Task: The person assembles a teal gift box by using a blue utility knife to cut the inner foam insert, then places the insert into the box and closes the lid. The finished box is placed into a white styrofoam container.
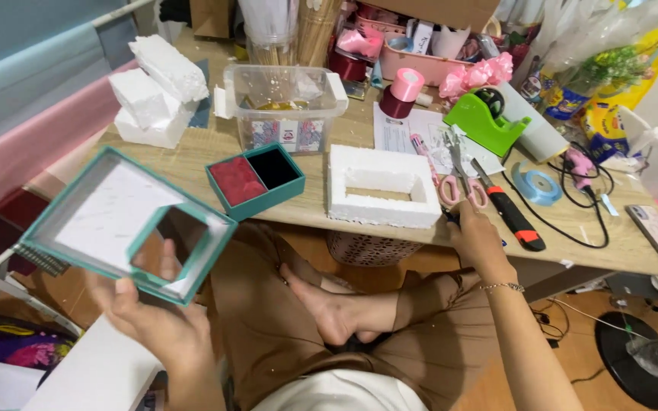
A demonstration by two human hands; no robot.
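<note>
Your left hand (158, 320), lower left of frame, grips the teal box lid (127, 224) with its window cutout. Your right hand (477, 240) rests at the surface (192, 164) edge, fingers hidden, just below the pink scissors (458, 179); grip cannot be told. Teal box (257, 180) sits centre, white foam frame (384, 186) beside it.

1. We find the right hand (480, 242) with its fingertips hidden behind the wooden table's front edge (390, 222).
2. The left hand (154, 316) is motion-blurred and partly covered by the teal cardboard box lid with a square window (100, 217).
3. The black round stool base (637, 365) is partly cut off by the right edge.
</note>
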